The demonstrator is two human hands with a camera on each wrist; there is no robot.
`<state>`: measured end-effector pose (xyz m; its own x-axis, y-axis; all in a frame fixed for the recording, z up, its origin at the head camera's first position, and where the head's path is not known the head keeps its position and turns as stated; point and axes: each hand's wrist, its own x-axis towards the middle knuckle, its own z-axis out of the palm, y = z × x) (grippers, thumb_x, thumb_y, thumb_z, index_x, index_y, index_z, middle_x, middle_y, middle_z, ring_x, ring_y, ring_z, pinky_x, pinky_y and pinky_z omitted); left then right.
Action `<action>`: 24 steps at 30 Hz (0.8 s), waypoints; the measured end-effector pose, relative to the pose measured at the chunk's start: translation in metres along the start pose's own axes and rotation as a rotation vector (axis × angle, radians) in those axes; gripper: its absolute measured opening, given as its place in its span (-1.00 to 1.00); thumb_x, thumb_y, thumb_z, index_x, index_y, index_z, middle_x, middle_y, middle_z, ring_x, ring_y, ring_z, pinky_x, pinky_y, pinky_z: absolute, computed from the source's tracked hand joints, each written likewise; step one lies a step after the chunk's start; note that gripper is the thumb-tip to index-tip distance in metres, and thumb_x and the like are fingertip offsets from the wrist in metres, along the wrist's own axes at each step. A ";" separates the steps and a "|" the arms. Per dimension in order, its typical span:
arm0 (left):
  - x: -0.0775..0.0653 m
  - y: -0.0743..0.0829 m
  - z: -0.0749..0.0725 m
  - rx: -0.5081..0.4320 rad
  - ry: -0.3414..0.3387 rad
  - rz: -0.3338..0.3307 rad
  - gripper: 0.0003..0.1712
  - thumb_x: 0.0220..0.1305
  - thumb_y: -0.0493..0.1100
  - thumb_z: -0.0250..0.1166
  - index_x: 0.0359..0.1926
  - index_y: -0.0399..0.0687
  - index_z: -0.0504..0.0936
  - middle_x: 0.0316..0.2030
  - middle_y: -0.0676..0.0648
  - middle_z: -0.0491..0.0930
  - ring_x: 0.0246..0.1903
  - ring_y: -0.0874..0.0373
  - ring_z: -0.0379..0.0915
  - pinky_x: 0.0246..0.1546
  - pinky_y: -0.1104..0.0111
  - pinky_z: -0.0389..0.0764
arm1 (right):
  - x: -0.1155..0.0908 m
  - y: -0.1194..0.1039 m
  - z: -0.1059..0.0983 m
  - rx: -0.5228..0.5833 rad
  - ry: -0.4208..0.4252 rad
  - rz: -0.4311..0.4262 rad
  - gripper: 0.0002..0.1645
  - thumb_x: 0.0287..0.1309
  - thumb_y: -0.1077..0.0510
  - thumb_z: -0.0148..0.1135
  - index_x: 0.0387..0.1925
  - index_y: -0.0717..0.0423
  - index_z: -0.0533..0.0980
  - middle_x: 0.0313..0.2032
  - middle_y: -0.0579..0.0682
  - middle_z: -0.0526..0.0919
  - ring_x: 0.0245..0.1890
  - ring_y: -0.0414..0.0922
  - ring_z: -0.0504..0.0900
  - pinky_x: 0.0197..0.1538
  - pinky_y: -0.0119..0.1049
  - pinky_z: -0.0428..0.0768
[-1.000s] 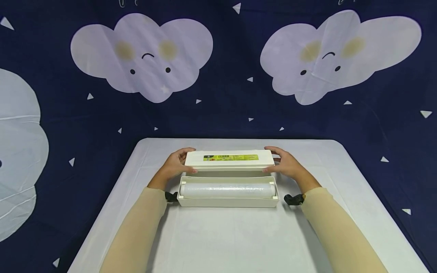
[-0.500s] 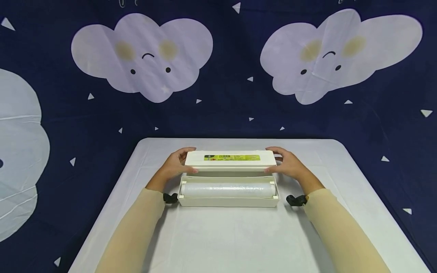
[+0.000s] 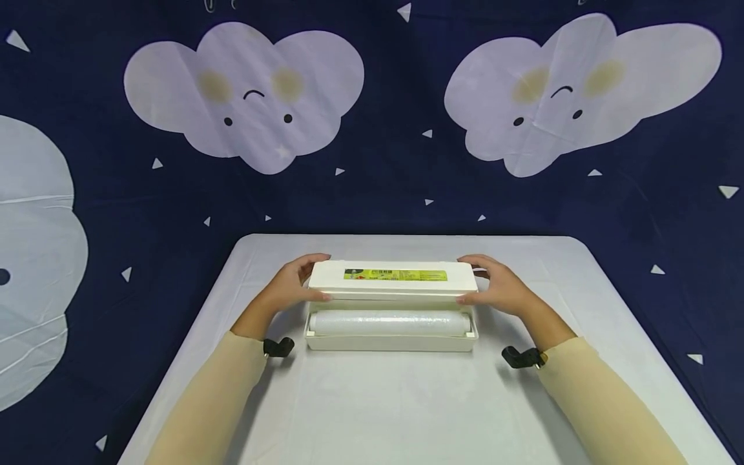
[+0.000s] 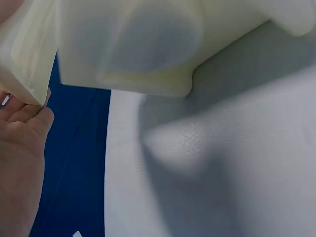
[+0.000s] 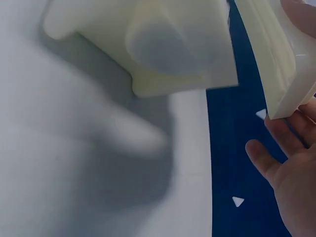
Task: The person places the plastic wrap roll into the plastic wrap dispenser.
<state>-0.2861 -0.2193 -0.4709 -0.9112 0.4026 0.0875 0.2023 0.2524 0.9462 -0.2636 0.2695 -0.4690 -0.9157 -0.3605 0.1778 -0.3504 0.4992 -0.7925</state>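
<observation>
A white plastic lid (image 3: 328, 278) with a yellow-green label is held up by both hands over the back of a white cling film box (image 3: 389, 343). My left hand (image 3: 290, 282) grips the lid's left end, thumb in front and fingers behind. At the right end, my right hand (image 3: 501, 284) holds it the same way. Inside the box lies a roll of cling film (image 3: 389, 321), its back part overlapped by the lid. Both wrist views show a gap between the lid (image 5: 274, 64) and the box's end wall (image 4: 148, 39).
The box stands on a table with a white cloth (image 3: 383, 407). Behind hangs a dark blue cloth (image 3: 395, 181) printed with clouds and small triangles. A small black device (image 3: 279, 347) sits at the left wrist, another black device (image 3: 523, 357) at the right.
Both hands have brought the lid nearer to me and over the box's back rim, hiding that rim. The forearms have spread outward. The box and roll stay in place.
</observation>
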 end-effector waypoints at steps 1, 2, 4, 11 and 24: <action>-0.003 0.001 0.000 -0.007 -0.005 0.010 0.09 -0.11 -0.34 0.75 0.47 -0.19 0.43 0.39 -0.19 0.46 0.37 -0.10 0.36 0.44 -0.02 0.26 | -0.004 -0.002 0.001 -0.003 -0.002 -0.004 0.08 -0.18 0.02 0.81 0.37 0.20 0.47 0.35 0.10 0.48 0.35 0.11 0.42 0.39 0.22 0.38; -0.006 0.003 0.000 -0.010 -0.007 0.017 0.08 -0.12 -0.35 0.75 0.46 -0.19 0.44 0.39 -0.18 0.46 0.37 -0.09 0.36 0.44 -0.01 0.27 | -0.007 -0.004 0.001 -0.004 -0.002 -0.007 0.08 -0.19 0.02 0.82 0.37 0.19 0.47 0.35 0.09 0.48 0.35 0.11 0.42 0.39 0.21 0.38; -0.013 0.004 0.001 -0.012 -0.012 0.031 0.06 -0.12 -0.36 0.75 0.44 -0.21 0.45 0.38 -0.21 0.47 0.36 -0.10 0.37 0.42 -0.02 0.28 | -0.015 -0.008 0.003 -0.016 0.000 -0.008 0.10 -0.20 -0.01 0.82 0.38 0.17 0.47 0.35 0.07 0.49 0.35 0.10 0.43 0.38 0.19 0.40; -0.034 0.005 0.007 0.023 -0.009 0.056 0.06 -0.19 -0.30 0.80 0.39 -0.17 0.50 0.35 -0.12 0.49 0.37 -0.03 0.35 0.42 0.03 0.28 | -0.035 -0.016 0.010 -0.039 0.000 -0.013 0.12 -0.22 -0.07 0.83 0.38 0.16 0.48 0.36 0.04 0.49 0.37 0.06 0.40 0.38 0.18 0.40; -0.055 -0.002 0.017 0.036 -0.007 0.126 0.04 -0.27 -0.32 0.81 0.32 -0.19 0.52 0.35 -0.24 0.46 0.41 -0.08 0.29 0.45 0.22 0.23 | -0.059 -0.010 0.025 -0.054 0.038 -0.058 0.19 -0.23 -0.13 0.82 0.42 0.15 0.45 0.39 0.01 0.46 0.42 0.06 0.36 0.40 0.09 0.39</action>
<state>-0.2303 -0.2271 -0.4834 -0.8755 0.4388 0.2023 0.3275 0.2309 0.9162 -0.2016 0.2663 -0.4860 -0.9000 -0.3603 0.2454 -0.4123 0.5208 -0.7475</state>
